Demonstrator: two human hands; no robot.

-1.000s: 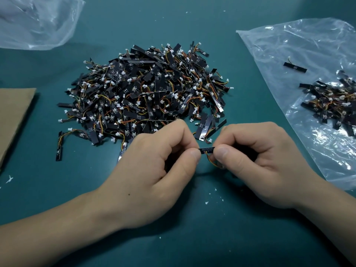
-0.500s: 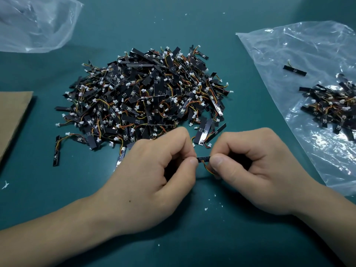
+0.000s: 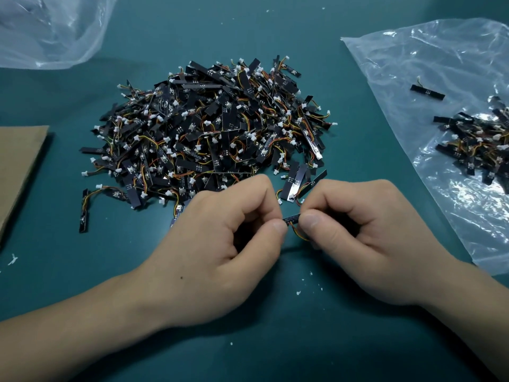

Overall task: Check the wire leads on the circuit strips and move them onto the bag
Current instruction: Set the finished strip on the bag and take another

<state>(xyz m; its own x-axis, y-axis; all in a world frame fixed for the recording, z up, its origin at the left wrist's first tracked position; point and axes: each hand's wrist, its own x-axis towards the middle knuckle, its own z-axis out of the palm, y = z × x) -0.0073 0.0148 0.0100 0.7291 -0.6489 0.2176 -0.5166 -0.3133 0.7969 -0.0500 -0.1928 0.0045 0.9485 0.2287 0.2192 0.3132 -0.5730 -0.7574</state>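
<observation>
**Left hand [image 3: 220,244] and right hand [image 3: 366,244] pinch one strip [image 3: 292,218] together**

Each hand grips an end of the small black strip between thumb and forefinger, low over the green counter [image 3: 275,340]. Its orange wires [image 3: 298,234] loop down beside the right thumb. Just behind the hands lies a big pile [image 3: 209,133] of the same parts. To the right, a clear bag [image 3: 413,64] lies flat and carries a small heap [image 3: 479,144] and one lone strip [image 3: 427,92]. A second bag [image 3: 49,31] sits at the far left, with cardboard [image 3: 19,166] at the left edge.
</observation>
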